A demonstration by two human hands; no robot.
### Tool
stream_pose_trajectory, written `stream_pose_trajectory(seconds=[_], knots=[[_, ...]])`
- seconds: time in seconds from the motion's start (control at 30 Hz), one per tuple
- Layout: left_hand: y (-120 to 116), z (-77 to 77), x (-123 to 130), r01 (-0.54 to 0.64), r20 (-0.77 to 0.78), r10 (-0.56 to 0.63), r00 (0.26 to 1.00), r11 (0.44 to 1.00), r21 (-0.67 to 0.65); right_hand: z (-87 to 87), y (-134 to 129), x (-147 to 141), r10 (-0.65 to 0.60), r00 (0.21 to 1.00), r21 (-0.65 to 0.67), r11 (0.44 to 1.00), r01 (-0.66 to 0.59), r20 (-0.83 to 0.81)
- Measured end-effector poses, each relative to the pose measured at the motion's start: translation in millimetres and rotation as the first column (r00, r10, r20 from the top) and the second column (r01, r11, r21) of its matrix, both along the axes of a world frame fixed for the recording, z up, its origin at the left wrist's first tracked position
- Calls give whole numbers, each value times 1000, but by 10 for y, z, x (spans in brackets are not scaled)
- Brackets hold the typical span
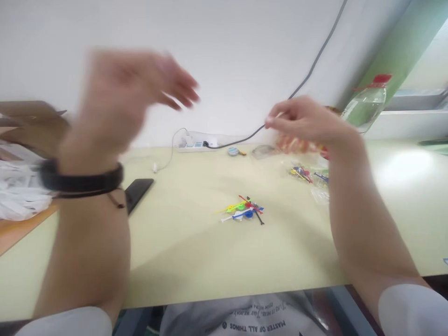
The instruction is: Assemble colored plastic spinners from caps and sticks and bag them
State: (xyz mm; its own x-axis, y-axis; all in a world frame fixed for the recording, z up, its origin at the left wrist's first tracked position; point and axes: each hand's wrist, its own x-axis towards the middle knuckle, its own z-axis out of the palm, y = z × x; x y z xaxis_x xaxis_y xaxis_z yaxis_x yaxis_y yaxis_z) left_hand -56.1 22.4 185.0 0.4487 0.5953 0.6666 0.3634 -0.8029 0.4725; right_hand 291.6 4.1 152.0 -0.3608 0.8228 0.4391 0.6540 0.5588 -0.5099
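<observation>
A small pile of coloured plastic arrow-shaped pieces (pixel 245 210) lies on the pale yellow table (pixel 210 261), in yellow, green, red, blue, white and black. My left hand (pixel 143 84) is raised high at the left, blurred by motion, its fingers apart and nothing seen in them. On the right, my right hand (pixel 301 119) is also lifted above the table, thumb and fingers curled toward each other; whether anything small is between them is too unclear to tell. Neither hand touches the pile.
Bagged coloured pieces (pixel 301 173) lie at the right, near a water bottle (pixel 367 107) with a red cap. A power strip (pixel 198 142) sits by the wall. A black phone (pixel 138 193) is beside my left wrist. White plastic bags (pixel 21 186) and cardboard (pixel 35 126) fill the left.
</observation>
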Motion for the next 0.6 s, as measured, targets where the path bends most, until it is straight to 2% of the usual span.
stream_pose_trajectory(seconds=[0.03,0.1,0.17,0.27,0.33,0.5,0.6], knots=[[59,-70,65,25,-127,-29,992,999,-36,-62,97,-134,-9,1000,-43,999,10,23],[233,-276,222,38,-403,-94,910,989,-146,-218,303,-382,95,995,-124,988,-92,22],[425,-526,373,53,-488,-194,851,956,-288,-380,479,-553,191,982,-186,965,-187,6],[628,-842,509,87,-476,-335,813,879,-469,-553,617,-630,250,967,-229,940,-254,-47],[697,-957,521,119,-436,-393,810,837,-534,-610,637,-587,261,962,-285,918,-274,-84],[835,-1040,357,86,-328,-309,892,831,-550,-706,687,-353,227,949,-513,801,-309,-217],[932,-1080,248,52,-318,-296,901,799,-599,-799,784,-226,213,923,-523,772,-360,-321]])
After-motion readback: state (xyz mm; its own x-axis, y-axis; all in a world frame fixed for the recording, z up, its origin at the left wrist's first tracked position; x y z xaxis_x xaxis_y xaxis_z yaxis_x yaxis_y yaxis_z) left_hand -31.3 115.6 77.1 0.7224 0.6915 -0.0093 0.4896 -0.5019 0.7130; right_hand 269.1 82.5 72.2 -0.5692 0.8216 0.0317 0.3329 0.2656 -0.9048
